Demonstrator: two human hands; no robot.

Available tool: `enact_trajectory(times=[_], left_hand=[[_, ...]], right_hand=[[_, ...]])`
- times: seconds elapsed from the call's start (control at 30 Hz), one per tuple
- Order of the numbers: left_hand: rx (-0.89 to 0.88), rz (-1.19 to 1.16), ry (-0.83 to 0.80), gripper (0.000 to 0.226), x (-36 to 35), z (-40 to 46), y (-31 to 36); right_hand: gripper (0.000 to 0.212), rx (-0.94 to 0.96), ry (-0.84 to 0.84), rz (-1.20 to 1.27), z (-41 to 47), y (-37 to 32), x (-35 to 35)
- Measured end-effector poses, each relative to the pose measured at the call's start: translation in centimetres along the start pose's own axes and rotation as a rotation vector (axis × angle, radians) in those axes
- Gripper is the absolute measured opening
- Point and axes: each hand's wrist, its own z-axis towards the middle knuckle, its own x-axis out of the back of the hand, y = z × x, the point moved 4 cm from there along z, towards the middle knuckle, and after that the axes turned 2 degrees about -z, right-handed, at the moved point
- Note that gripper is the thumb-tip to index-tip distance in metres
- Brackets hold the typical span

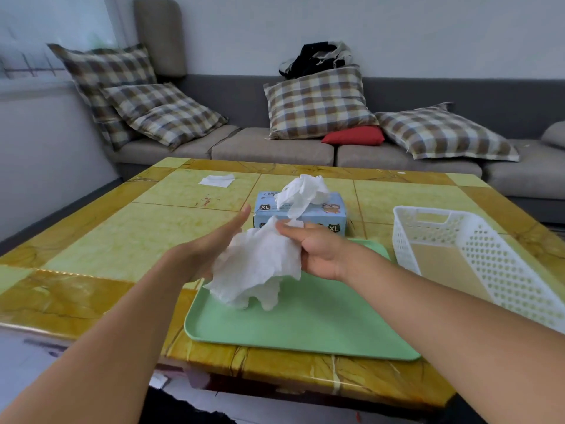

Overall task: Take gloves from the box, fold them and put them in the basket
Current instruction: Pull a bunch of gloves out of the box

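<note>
A crumpled white glove (pixel 260 264) hangs above the near-left part of a pale green tray (pixel 305 328), held in the air between a person's two hands. The right hand (pixel 318 252) pinches the glove's upper edge, thumb and curled fingers closed on the thin material. The left hand (pixel 214 240) lies behind the glove with its palm turned inward and its fingers straight, pointing away from the camera; whether the palm touches the glove cannot be told.

Just beyond the hands stands the light blue glove box (pixel 318 214), marked XL on its front, at the tray's far edge. A second white glove (pixel 302 189) spills upward out of the slot in its top. To the right of the tray sits a white perforated plastic basket (pixel 489 249) with a handle cut into its far wall; its floor shows bare.

All of it rests on a glossy table (pixel 122 240) patterned in yellow-green and amber tiles. A small folded white sheet (pixel 216 180) lies on the far left of the tabletop, well apart from the box. Behind the table runs a grey sofa (pixel 275 148) with several checked cushions (pixel 318 102), a red cushion (pixel 354 136) and a dark bundle of fabric (pixel 318 58) on its backrest.
</note>
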Motion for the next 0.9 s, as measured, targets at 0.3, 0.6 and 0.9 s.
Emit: enact_trajectory(times=[0.3, 0.6, 0.9], left_hand=[[-0.266, 0.321, 0.305, 0.016, 2.8, 1.4, -1.7], [-0.276, 0.491, 0.226, 0.03, 2.8, 2.6, -2.1], [-0.133, 0.535, 0.355, 0.039, 3.5, 3.8, -1.9]], right_hand=[[0.008, -0.107, -0.058, -0.17, 1.2, -0.2, -0.5], [0.019, -0.088, 0.052, -0.172, -0.7, -1.4, 3.0], [0.02, 0.402, 0.096, -0.26, -6.5, -11.5, 7.2]])
